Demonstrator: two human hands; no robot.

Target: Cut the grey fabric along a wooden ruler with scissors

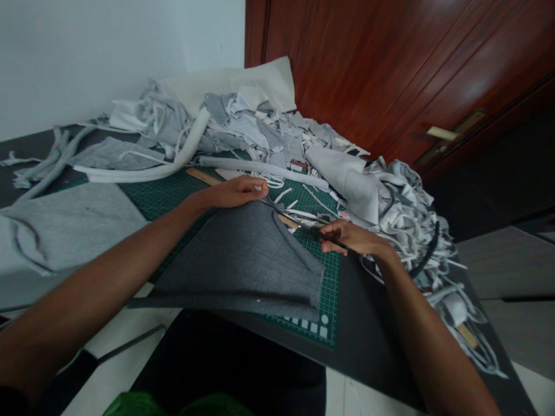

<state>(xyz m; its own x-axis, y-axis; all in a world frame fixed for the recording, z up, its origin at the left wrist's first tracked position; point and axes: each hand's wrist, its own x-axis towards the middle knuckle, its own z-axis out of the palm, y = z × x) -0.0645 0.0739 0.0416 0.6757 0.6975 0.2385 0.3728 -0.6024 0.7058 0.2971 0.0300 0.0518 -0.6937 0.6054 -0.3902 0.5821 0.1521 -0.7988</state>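
Observation:
A piece of dark grey fabric point(243, 254) lies over the green cutting mat point(332, 312), its near edge reaching the table's front. My left hand point(240, 192) pinches the fabric at its far edge. In my right hand point(347, 237) is a pair of scissors point(306, 226), held by the handles. The blades point left along the fabric's far right edge, with their tips close to my left fingers. Whether the blades are closed on the cloth is hard to make out.
Grey and white fabric scraps point(277, 136) are heaped along the back and right of the dark table point(368, 323). Lighter grey fabric point(82, 222) lies at the left. A wooden ruler point(203, 176) sticks out beyond my left wrist. Behind stands a wooden door point(381, 75).

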